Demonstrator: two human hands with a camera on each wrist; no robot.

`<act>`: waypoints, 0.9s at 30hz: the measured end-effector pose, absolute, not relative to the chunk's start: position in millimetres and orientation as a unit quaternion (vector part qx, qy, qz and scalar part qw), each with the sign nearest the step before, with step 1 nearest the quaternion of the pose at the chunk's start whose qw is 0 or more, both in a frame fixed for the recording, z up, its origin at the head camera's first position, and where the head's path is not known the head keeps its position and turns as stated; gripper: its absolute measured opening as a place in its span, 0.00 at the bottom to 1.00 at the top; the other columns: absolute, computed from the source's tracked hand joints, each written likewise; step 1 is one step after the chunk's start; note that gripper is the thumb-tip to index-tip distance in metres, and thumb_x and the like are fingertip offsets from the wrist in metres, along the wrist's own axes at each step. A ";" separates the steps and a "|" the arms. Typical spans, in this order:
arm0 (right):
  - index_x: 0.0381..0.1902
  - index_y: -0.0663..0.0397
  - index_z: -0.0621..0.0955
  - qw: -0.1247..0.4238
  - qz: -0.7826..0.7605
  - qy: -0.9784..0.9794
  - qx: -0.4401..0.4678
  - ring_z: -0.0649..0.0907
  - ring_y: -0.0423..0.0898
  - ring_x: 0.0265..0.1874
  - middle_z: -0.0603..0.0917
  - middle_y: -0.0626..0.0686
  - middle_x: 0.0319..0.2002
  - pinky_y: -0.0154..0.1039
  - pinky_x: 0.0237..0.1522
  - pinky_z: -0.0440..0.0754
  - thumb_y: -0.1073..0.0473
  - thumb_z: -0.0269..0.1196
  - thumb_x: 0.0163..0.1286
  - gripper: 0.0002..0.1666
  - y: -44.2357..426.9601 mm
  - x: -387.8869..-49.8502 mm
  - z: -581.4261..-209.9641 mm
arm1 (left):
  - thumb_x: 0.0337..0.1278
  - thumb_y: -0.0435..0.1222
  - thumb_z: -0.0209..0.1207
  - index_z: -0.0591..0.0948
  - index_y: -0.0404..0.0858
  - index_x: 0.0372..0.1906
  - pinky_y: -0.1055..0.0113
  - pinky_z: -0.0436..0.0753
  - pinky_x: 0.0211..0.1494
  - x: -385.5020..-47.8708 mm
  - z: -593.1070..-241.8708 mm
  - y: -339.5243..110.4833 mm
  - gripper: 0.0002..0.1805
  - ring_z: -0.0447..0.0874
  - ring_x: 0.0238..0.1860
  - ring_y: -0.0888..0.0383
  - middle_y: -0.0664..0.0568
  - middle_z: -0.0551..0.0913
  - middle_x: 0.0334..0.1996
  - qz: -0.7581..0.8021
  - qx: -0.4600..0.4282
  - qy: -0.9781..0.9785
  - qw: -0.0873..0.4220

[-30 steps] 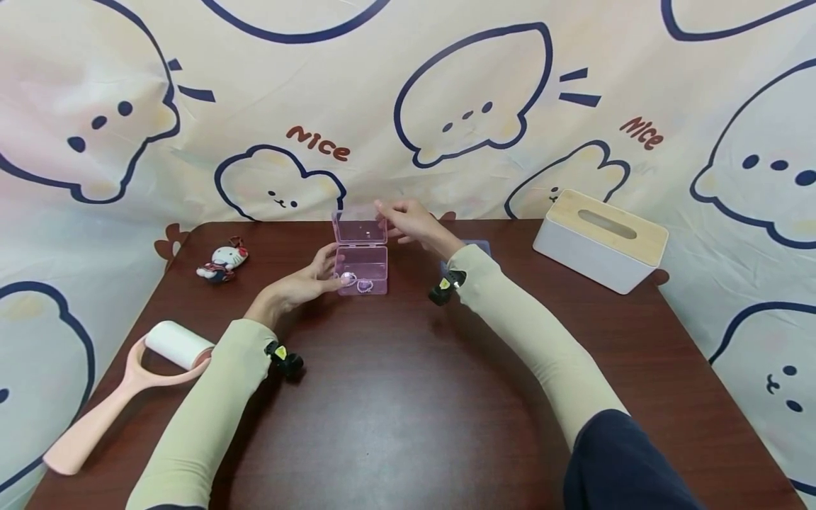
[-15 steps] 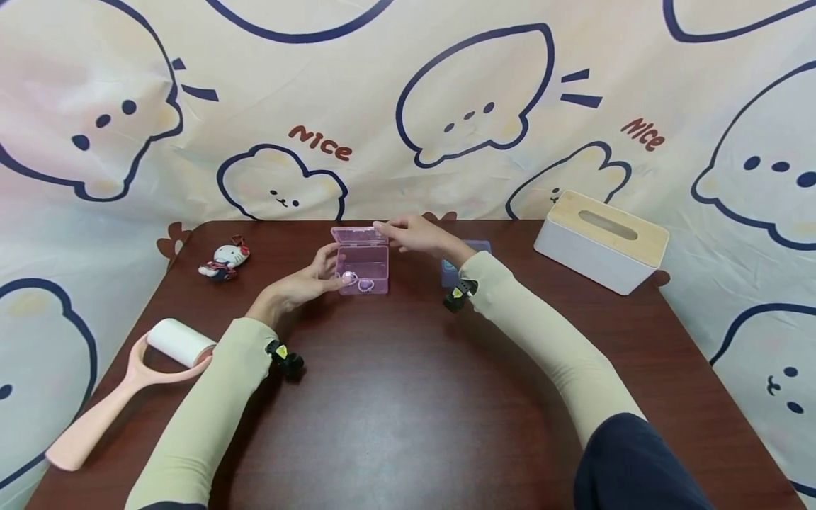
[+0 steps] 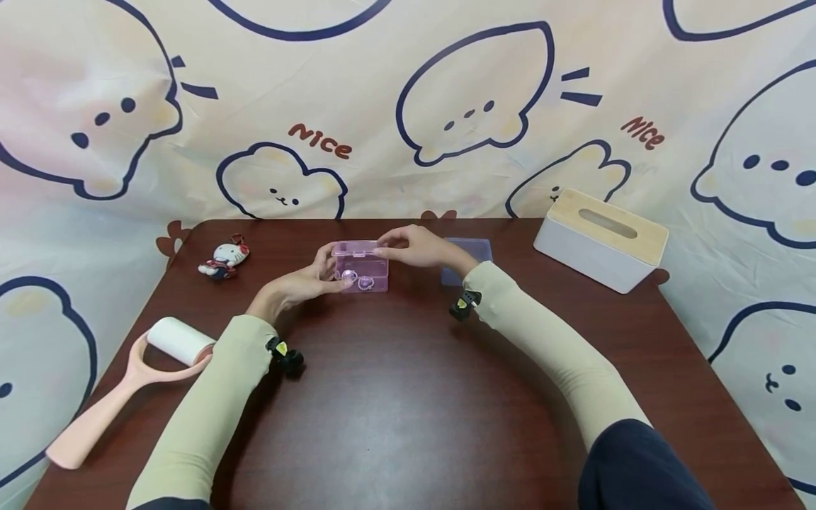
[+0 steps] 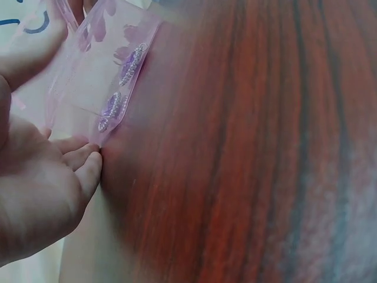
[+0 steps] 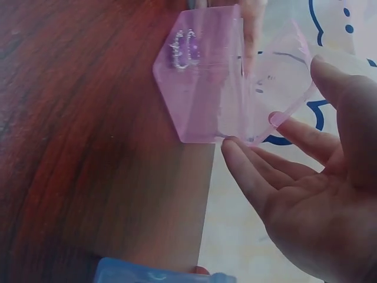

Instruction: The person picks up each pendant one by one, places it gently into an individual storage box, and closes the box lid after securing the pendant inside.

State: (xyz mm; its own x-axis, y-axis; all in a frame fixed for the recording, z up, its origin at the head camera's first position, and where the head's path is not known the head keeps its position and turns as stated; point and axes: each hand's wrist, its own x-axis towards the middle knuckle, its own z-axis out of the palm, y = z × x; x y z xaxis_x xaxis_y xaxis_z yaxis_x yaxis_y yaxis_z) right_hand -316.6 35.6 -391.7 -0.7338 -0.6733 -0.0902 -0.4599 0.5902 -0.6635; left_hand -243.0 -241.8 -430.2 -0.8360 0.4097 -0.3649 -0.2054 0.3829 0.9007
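A small clear pink plastic box (image 3: 376, 269) stands near the table's back edge, its hinged lid (image 3: 355, 246) partly lowered. Inside lie two purple beaded trinkets (image 5: 186, 49), one partly behind the thumb in the head view. My left hand (image 3: 298, 287) grips the box by its left side, thumb at the front and fingers mostly hidden. With thumb and fingertips, my right hand (image 3: 417, 248) holds the lid's right edge. In the right wrist view the lid still stands at an angle above the box body.
A blue translucent box (image 3: 470, 249) lies behind the right wrist. Farther right stands a white tissue box (image 3: 589, 248) with a wooden top. At left are a cat-figure keychain (image 3: 224, 262) and a pink-handled lint roller (image 3: 102, 414). A patterned cloth (image 3: 370, 184) hangs behind the table.
The right hand has swung the lid forward and down, from standing upright to partly over the box. The left hand has kept its grip on the box.
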 end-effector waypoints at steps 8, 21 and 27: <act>0.67 0.50 0.80 0.125 -0.293 0.879 -0.356 0.86 0.49 0.58 0.84 0.53 0.62 0.44 0.62 0.84 0.39 0.66 0.71 0.33 38.5 -311.2 -400.9 | 0.70 0.65 0.49 0.24 0.62 0.80 0.29 0.31 0.80 -244.4 -426.3 -237.4 0.53 0.20 0.84 0.42 0.47 0.25 0.84 0.528 0.048 0.794 0.296; 0.63 0.57 0.82 0.081 -0.271 0.880 -0.381 0.88 0.50 0.54 0.76 0.59 0.69 0.42 0.59 0.86 0.44 0.73 0.65 0.34 39.9 -305.7 -414.4 | 0.77 0.51 0.52 0.23 0.56 0.81 0.34 0.31 0.83 -245.7 -430.0 -233.4 0.52 0.22 0.85 0.46 0.49 0.28 0.85 0.542 0.077 0.785 0.289; 0.61 0.61 0.82 0.086 -0.282 0.877 -0.380 0.89 0.51 0.53 0.74 0.61 0.71 0.43 0.64 0.83 0.49 0.73 0.66 0.31 39.8 -304.6 -419.2 | 0.78 0.50 0.50 0.21 0.55 0.80 0.34 0.32 0.83 -244.3 -429.4 -232.9 0.52 0.22 0.84 0.45 0.48 0.27 0.85 0.533 0.087 0.788 0.296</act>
